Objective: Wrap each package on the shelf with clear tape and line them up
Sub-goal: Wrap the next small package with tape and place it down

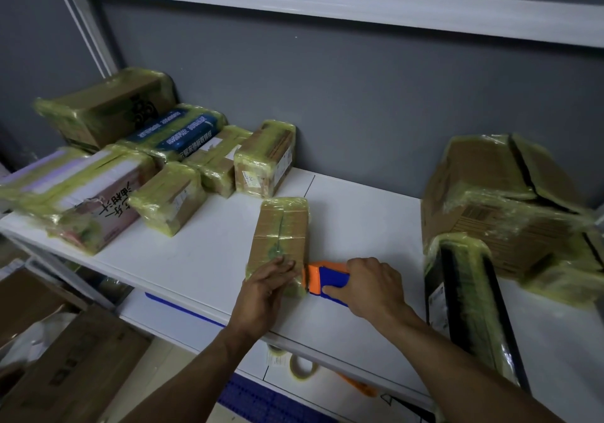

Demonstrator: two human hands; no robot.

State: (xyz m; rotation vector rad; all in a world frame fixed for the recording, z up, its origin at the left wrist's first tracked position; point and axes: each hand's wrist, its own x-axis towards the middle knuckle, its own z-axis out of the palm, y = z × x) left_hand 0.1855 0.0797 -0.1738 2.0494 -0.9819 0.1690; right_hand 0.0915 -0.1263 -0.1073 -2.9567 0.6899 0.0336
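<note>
A small brown cardboard package with yellowish clear tape lies on the white shelf near its front edge. My left hand presses flat on the package's near end, fingers straight. My right hand grips a blue and orange tape dispenser, whose orange end touches the package's near right corner. Several taped packages stand grouped at the shelf's back left.
A large taped carton and a long black taped package sit at the right. On the lower shelf lie a tape roll and an orange tool. Flat cardboard lies on the floor at left.
</note>
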